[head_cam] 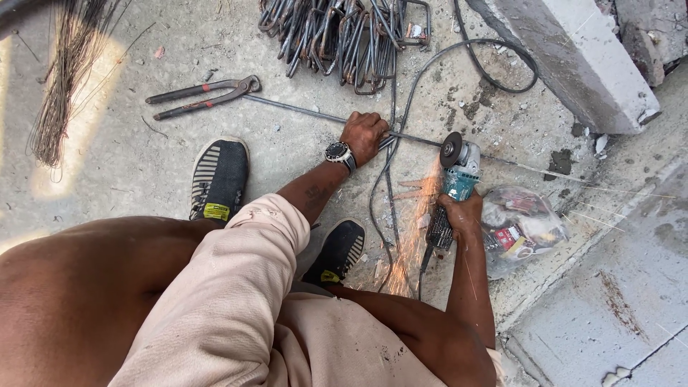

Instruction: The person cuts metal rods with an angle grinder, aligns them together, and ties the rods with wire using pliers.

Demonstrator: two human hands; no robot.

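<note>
Mid-cut, by the look of it: left hand (pixel 364 136) clamped on the steel rod (pixel 301 109), pinning it to the concrete floor (pixel 129 154); right hand (pixel 462 215) wrapped tight around the angle grinder (pixel 453 188), disc biting the rod just right of that fist, sparks flying. Next probably calls for steady pressure. Cut depth hidden behind disc and sparks.

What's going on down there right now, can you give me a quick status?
Left hand pins the steel rod to the concrete. Right hand grips the angle grinder, disc on the rod, sparks flying. Power cable lies under the rod at the cut.
</note>
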